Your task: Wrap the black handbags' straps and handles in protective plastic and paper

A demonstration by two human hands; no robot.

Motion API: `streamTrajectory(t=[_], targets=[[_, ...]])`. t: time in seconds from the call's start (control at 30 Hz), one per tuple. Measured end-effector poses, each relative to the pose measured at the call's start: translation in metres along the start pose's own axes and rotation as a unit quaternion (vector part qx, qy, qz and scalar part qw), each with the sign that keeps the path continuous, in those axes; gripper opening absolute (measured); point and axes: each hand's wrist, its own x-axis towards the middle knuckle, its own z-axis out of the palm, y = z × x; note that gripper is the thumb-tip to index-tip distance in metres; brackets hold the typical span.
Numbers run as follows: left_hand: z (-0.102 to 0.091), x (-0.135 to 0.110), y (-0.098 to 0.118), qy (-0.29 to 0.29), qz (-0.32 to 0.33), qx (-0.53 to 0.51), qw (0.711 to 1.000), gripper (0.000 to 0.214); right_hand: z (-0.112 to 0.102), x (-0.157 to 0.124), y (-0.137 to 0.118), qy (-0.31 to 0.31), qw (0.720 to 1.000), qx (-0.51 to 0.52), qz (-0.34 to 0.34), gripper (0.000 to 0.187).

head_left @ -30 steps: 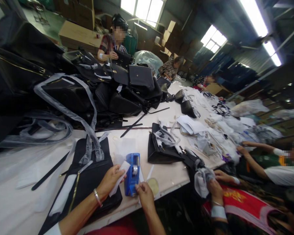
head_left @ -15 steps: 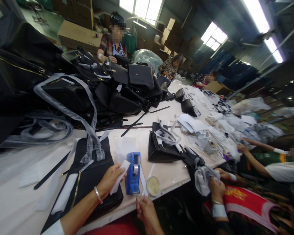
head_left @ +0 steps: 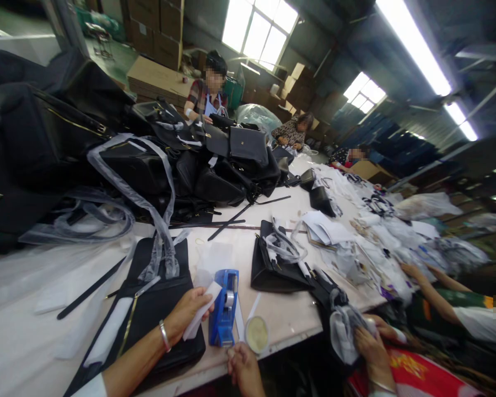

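Note:
My left hand [head_left: 187,314] rests on a flat black bag [head_left: 149,314] at the table's near edge, its fingers closed on a white strip of foam or paper [head_left: 201,310]. Right beside that strip stands a blue tape dispenser [head_left: 224,307]. My right hand [head_left: 243,368] sits just below the dispenser at the table edge, fingers pinched together on something too small to make out. A small round yellowish tin [head_left: 257,333] lies to the right of the dispenser.
A heap of black handbags [head_left: 157,160] with clear plastic strips fills the table's left and back. An open black bag [head_left: 275,262] stands mid-table. White paper and wrapping [head_left: 355,231] cover the right side. Other people's hands [head_left: 370,342] work at the right; more people sit at the far end.
My right hand drew back from the dispenser toward me, then returned close under it. My left hand kept hold of the white strip. The view tilted up slightly.

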Motion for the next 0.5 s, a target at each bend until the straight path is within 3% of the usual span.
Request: streamTrajectory(t=[0.1, 0.17, 0.3, 0.4, 0.5], targets=[[-0.002, 0.000, -0.001, -0.003, -0.005, -0.009, 1.000, 0.038, 0.001, -0.001, 0.005, 0.015, 0.999, -0.016, -0.031, 0.044], [-0.001, 0.001, -0.002, -0.003, -0.008, -0.009, 1.000, 0.038, -0.004, -0.004, 0.002, 0.040, 0.991, -0.093, -0.088, 0.036], [-0.001, 0.003, -0.001, -0.006, -0.009, -0.003, 1.000, 0.037, -0.021, -0.012, -0.009, 0.092, 0.947, -0.263, -0.160, 0.021], [-0.003, 0.002, -0.001, -0.017, -0.007, -0.006, 1.000, 0.037, -0.027, -0.020, -0.026, 0.061, 0.953, -0.259, -0.147, 0.023], [-0.006, 0.001, -0.003, -0.033, 0.001, 0.007, 0.999, 0.036, -0.022, -0.026, -0.065, 0.053, 0.966, -0.198, -0.157, 0.026]])
